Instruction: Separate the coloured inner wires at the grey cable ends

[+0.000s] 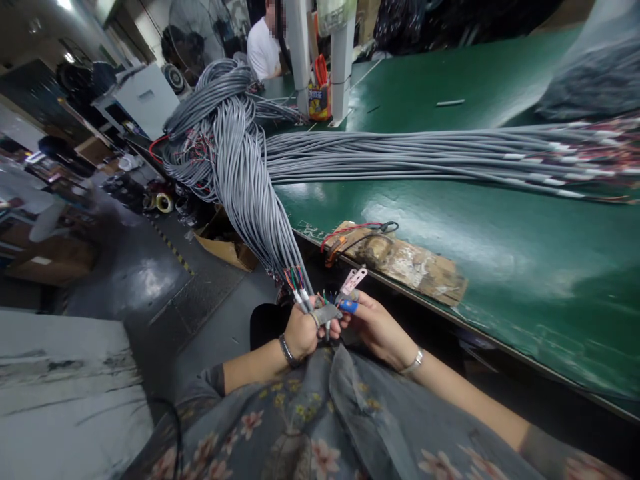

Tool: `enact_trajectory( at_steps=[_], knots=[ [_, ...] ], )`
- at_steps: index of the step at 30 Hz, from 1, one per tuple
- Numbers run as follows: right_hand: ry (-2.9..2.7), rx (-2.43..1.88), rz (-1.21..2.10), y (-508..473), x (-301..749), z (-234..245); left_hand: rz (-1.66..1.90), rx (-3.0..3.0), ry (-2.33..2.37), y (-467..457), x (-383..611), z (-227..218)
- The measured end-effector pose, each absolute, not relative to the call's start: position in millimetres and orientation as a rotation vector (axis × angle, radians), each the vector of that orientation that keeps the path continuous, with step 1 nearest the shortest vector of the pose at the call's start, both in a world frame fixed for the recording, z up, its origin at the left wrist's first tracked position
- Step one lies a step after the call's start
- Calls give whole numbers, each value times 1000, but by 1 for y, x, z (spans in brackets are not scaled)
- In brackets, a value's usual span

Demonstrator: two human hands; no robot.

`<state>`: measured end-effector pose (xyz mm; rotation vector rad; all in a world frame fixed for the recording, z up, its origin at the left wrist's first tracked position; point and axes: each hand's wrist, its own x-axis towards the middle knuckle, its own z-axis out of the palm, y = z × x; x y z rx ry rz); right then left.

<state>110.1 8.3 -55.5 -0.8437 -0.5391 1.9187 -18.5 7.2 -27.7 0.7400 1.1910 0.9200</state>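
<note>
In front of my lap, my left hand is closed around the end of a grey cable, its thumb wrapped in grey tape. Beside it, thin coloured wires fan out from white-sleeved cable ends. My right hand is pinched, fingertips almost against the left ones, with blue tape on one finger. From its fingers a small pink tool with two flat, holed arms sticks up; the tool's working end is hidden. A thick bundle of grey cables hangs from the bench down to my hands.
More grey cables lie along the green bench. Near its front edge sits a worn wooden board with a red and black lead. A cardboard box is below. A person in white is behind the posts.
</note>
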Motion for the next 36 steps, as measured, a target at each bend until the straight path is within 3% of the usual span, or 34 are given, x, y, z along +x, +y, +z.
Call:
enact_trajectory(
  at_steps=[7,13,20,28,36],
  knots=[
    [-298,-894,1879,18,117,-60,901,703,1162,6,-22,-31],
    [-605,-786,1944,8,121,-50,955,665,1148,6,-22,-32],
    [-736,-912,1783,8,118,-47,943,679,1137,6,-21,-30],
    [-543,-757,2089,10,112,-54,822,844,1043,6,-26,-35],
    [-591,-915,1934,5,109,-44,783,955,1249,2,-19,-22]
  ],
)
